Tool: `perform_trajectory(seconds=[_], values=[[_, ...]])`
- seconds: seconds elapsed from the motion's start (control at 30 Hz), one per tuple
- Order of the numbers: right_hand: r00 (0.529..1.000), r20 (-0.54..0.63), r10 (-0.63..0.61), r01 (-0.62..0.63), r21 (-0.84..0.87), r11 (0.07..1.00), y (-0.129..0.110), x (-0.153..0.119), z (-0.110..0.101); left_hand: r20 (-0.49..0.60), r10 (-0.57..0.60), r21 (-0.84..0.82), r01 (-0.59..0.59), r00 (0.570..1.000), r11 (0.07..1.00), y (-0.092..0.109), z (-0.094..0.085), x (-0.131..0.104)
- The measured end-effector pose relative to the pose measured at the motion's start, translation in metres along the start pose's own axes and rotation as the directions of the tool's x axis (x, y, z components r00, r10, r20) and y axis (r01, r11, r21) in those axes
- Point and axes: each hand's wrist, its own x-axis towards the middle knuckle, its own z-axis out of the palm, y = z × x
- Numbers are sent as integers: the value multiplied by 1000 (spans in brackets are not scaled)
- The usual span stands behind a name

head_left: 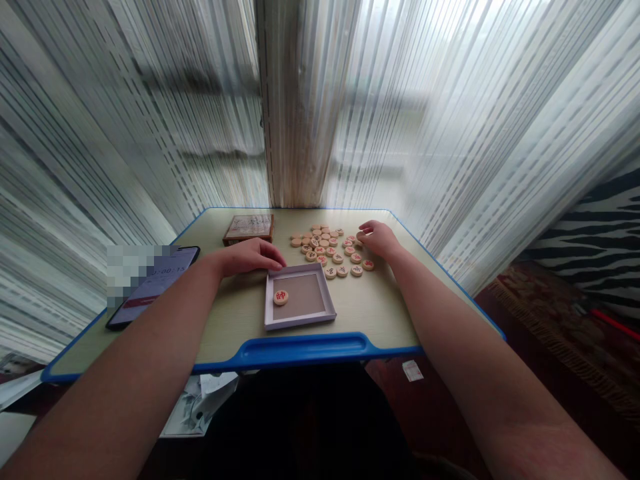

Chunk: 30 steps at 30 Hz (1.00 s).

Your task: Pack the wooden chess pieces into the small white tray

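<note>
A shallow white box (327, 293) lies near the front of the table, with one round Chinese chess piece (281, 298) bearing a red character inside it. At the box's far left corner, my left hand (253, 257) has its fingers curled and its fingertips against the rim. Beyond and to the right, several wooden Chinese chess pieces (319, 251) are spread in a loose cluster, some showing red or black characters and others blank sides. My right hand (379, 238) reaches in at the cluster's right side, its fingers closed about a piece (359, 242) partly hidden by them.
The pale table (225, 333) has a blue edge and a blue front trough (303, 348). A brown-framed flat case (249, 228) sits at the back left. A phone with a timer (157, 287) lies on the left. Striped curtains (310, 100) hang behind the table.
</note>
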Motion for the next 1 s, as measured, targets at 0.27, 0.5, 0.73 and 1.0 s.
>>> perform_trajectory(seconds=[0.27, 0.5, 0.73, 1.0], values=[[998, 14, 61, -62, 143, 988, 9, 3, 0, 20, -5, 3, 5, 1000, 1000, -1, -2, 0], [998, -11, 67, -66, 63, 996, 7, 4, -6, 9, -18, -14, 18, 1000, 1000, 0, -1, -1], [999, 21, 48, -49, 28, 998, 4, 1, -3, 6, -12, 4, 12, 1000, 1000, 1, -1, -1], [997, 73, 31, -32, 8, 999, 4, 2, -2, 3, -9, 8, 9, 1000, 1000, 2, -1, -2]])
